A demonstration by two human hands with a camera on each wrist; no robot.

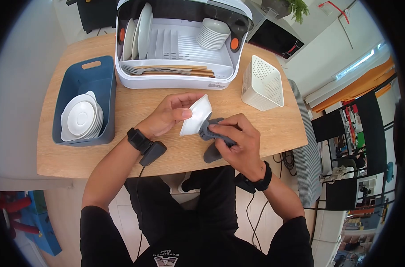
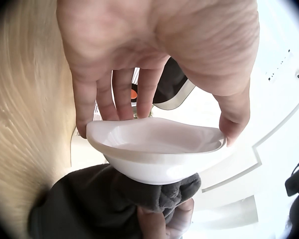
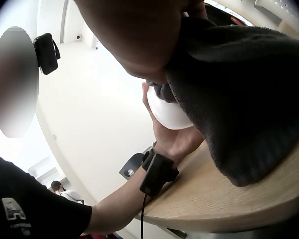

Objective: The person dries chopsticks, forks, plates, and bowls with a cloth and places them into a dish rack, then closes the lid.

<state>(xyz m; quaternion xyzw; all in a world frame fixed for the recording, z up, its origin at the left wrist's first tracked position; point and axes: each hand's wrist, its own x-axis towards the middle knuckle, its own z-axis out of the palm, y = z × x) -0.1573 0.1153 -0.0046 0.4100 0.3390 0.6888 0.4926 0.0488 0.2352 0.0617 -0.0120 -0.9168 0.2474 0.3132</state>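
Note:
A small white bowl (image 1: pixel 196 116) is tilted on its side above the front middle of the table. My left hand (image 1: pixel 176 113) pinches its rim, thumb on one side and fingers on the other, as the left wrist view shows. My right hand (image 1: pixel 239 141) grips a dark grey cloth (image 1: pixel 214 131) and presses it against the outside of the bowl's base. Part of the cloth (image 3: pixel 239 99) hangs down below the right hand. In the left wrist view the bowl (image 2: pixel 159 162) shows its hollow side towards my left palm.
A blue bin (image 1: pixel 84 71) with several stacked white bowls (image 1: pixel 82 118) stands at the left. Behind the hands is a white dish rack (image 1: pixel 175 82) holding plates (image 1: pixel 144 31), stacked bowls (image 1: pixel 212 34) and cutlery (image 1: pixel 167 70). A white perforated basket (image 1: pixel 262 86) stands at the right.

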